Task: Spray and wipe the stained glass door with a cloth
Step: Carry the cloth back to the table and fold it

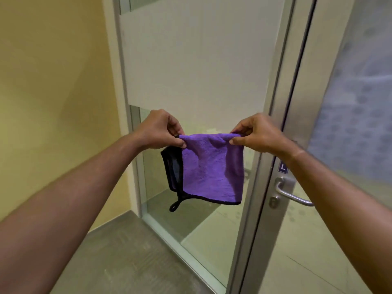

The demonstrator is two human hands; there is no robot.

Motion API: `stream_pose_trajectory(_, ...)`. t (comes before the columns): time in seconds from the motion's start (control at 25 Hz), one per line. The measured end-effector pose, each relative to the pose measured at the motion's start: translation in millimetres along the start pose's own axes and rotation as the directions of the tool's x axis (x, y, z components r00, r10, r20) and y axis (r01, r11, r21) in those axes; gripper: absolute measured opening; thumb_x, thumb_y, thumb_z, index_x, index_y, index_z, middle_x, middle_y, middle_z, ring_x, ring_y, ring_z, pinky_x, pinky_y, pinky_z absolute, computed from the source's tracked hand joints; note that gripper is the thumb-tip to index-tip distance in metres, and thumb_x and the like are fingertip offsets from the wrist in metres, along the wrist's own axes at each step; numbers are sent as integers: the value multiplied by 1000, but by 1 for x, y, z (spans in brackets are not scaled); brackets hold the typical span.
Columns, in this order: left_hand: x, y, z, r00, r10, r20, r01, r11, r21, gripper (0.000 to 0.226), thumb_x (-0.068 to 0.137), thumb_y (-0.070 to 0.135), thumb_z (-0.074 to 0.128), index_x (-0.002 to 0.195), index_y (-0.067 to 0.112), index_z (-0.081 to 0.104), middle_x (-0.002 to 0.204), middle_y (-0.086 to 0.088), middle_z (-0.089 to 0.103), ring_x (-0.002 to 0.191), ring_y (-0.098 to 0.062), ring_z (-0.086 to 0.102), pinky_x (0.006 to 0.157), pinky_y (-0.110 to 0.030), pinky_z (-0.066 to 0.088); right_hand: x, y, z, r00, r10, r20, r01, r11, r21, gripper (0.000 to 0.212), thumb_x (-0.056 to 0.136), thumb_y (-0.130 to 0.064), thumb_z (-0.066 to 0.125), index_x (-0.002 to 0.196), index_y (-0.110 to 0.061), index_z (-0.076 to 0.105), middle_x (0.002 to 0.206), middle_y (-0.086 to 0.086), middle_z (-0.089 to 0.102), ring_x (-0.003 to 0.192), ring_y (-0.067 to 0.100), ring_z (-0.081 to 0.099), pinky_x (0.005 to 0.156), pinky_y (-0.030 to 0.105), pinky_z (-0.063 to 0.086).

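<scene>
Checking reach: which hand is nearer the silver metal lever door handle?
Right. The right hand pinches the purple cloth just above-left of the handle; the left hand is farther left.

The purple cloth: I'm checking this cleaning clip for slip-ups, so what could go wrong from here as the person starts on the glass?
1. Both hands, left and right, only pinch the purple cloth by its top corners, so it might slip once pressed to the glass door.
2. Its black hanging loop dangles and could drag across the pane.
3. No spray bottle is in view, so wiping might start dry.
</scene>
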State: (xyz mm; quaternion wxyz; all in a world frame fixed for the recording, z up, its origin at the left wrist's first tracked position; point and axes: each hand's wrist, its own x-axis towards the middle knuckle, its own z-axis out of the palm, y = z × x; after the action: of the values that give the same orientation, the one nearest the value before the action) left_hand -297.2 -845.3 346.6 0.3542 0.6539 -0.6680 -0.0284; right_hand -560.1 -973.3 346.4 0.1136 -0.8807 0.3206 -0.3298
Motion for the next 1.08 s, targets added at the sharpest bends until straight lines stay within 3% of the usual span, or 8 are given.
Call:
stream_pose_trajectory(0.16,-52,-38,-36,996,-91,-24,91,996,8,20,61,13,91,69,23,76,62,4,72,54,-3,60,54,-19,49,9,-48,47,996,-75,51,72,996,56,16,70,-18,85,85,-21,80,65,-8,72,52,-5,57,51,8,43)
stream_pose_trajectory(0.32,-114,-62,-74,969,-232,-88,235,971,31,17,64,11,89,75,11,76,65,-4,72,57,-7,59,55,-22,49,11,-102,88,975,-173,136,154,978,144,17,72,-14,84,88,-16,80,65,-6,70,48,-12,53,51,3,38)
stream_pose_trajectory(0.48,-179,-62,-109,927,-315,-201,337,938,83,17,63,12,90,74,16,77,65,-1,73,56,-5,61,58,-27,54,6,-152,117,940,-296,169,252,938,240,16,72,-12,84,87,-14,79,58,-13,64,43,-12,51,48,4,37)
stream_pose_trajectory(0.68,-261,-45,-139,858,-404,-318,456,884,107,19,62,11,90,72,18,76,62,2,72,56,-4,63,60,-24,56,-10,-205,146,888,-410,209,324,880,349,15,71,-15,84,86,-16,80,67,-1,72,53,0,55,50,13,41)
stream_pose_trajectory(0.8,-316,-31,-149,804,-465,-371,543,828,140,18,63,9,88,76,15,77,65,0,73,56,-3,62,62,-27,57,-28,-239,166,833,-499,240,367,822,435,12,72,-16,83,82,-17,79,59,-10,67,46,-5,51,46,11,38)
stream_pose_trajectory(0.92,-372,-15,-166,740,-524,-423,627,764,150,19,64,6,87,78,15,77,64,7,71,55,0,61,63,-23,57,-53,-282,188,781,-563,271,375,769,518,11,73,-15,83,82,-15,79,62,0,69,52,3,52,50,22,41)
stream_pose_trajectory(1.08,-447,1,-194,665,-562,-491,699,701,143,21,64,4,87,75,18,76,64,6,72,54,2,60,60,-19,56,-86,-347,210,702,-662,263,415,679,606,9,72,-14,83,79,-16,78,57,-3,65,45,-2,45,44,14,35)
